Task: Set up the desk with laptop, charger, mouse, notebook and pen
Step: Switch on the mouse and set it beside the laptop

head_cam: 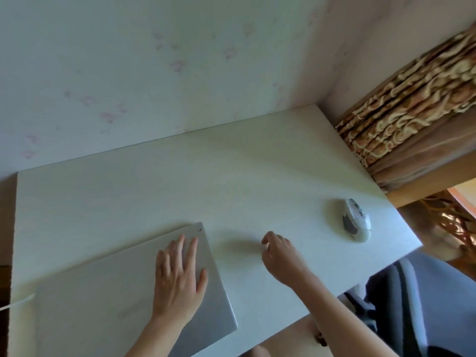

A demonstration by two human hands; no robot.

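A closed, flat silver-grey laptop lies at an angle on the pale, off-white worktop, toward its near left side, with a thin white cable running off from the laptop's left edge, probably the charger lead, though the plug itself is too small to make out. The left hand rests flat on the lid near its far right corner, fingers spread wide and gripping nothing, only pressing down. The right hand hovers just right of the laptop over bare worktop, its fingers loosely curled inward; they appear to hold nothing, though what may sit under the curl cannot be seen. A white and grey computer mouse sits well apart to the right, close to the worktop's right edge. No notebook or pen is in view. The step in hand looks like settling the laptop into position, with mouse and cable already placed. The next move likely calls for squaring the laptop to the worktop's front edge or raising the lid, which needs the left hand to steady the base while the right lifts, and then fetching notebook and pen from outside the view.
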